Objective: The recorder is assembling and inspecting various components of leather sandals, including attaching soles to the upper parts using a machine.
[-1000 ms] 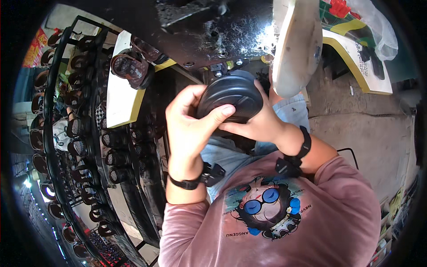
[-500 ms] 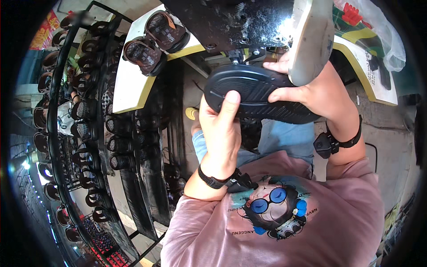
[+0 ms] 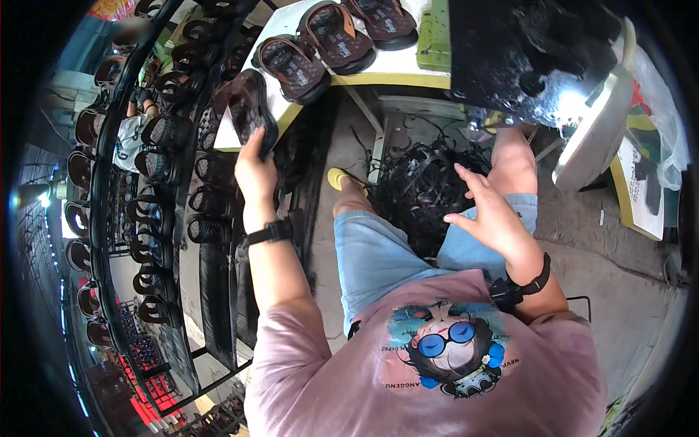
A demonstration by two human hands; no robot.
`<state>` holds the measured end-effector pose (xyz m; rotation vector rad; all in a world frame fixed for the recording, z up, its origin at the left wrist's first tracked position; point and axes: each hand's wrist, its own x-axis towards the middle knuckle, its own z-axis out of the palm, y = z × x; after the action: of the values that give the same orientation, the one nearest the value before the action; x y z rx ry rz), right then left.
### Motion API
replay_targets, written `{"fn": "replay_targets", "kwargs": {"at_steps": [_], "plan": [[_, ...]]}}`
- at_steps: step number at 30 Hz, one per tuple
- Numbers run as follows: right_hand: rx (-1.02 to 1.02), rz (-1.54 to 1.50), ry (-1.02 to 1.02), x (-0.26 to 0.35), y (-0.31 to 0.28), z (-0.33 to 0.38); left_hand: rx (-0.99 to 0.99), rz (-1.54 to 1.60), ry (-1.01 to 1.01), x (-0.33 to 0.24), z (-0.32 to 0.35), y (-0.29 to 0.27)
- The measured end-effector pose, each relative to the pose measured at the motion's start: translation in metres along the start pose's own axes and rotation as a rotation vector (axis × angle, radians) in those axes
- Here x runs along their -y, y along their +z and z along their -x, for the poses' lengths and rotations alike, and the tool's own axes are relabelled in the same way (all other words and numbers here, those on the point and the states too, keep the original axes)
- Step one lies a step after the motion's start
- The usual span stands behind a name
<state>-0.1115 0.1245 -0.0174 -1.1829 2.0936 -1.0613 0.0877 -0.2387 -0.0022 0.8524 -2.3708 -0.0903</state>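
Observation:
At the left end of the white table (image 3: 399, 67), my left hand (image 3: 256, 175) grips a dark brown sandal (image 3: 251, 109) by its near end, thumb on top. The sandal is right side up, over or on the table's corner; I cannot tell if it rests there. Beside it stand three similar sandals: one nearest (image 3: 293, 69), a middle one (image 3: 336, 40) and a far one (image 3: 382, 23). My right hand (image 3: 491, 218) hovers over my lap with fingers apart, holding nothing. Ahead of it is the dark machine (image 3: 531, 54) with a bright lamp.
Black racks (image 3: 109, 189) full of sandals line the left side. Below the table lies a heap of black trimmings (image 3: 429, 175). A green block (image 3: 435, 44) sits beside the machine, and a pale rounded machine part (image 3: 593, 124) juts out at right. Another person (image 3: 135, 135) is beyond the racks.
Both hands held a sandal sole-up by the machine. Now my left hand has it at the table's left corner, turned upright, and my right hand has let go. The view has swung left.

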Motion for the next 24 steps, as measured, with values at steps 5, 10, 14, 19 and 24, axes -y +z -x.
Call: {"fn": "replay_targets", "kwargs": {"at_steps": [5,10,14,19,24], "plan": [[-0.084,0.042,-0.073,0.008,0.005,-0.02,0.005,-0.275,0.172,-0.084,-0.049,0.025],[-0.091,-0.127,-0.238,0.051,0.023,-0.032,-0.266,0.026,0.094,-0.053,-0.064,0.075],[-0.187,-0.162,-0.27,0.042,0.013,-0.031,-0.328,0.388,0.41,-0.144,-0.033,-0.008],[-0.069,-0.682,-0.902,0.002,0.041,-0.037,0.169,1.329,0.584,-0.208,0.043,-0.063],[-0.142,0.099,-0.542,0.049,-0.057,-0.003,0.588,1.317,0.141,-0.225,0.056,-0.052]]}}
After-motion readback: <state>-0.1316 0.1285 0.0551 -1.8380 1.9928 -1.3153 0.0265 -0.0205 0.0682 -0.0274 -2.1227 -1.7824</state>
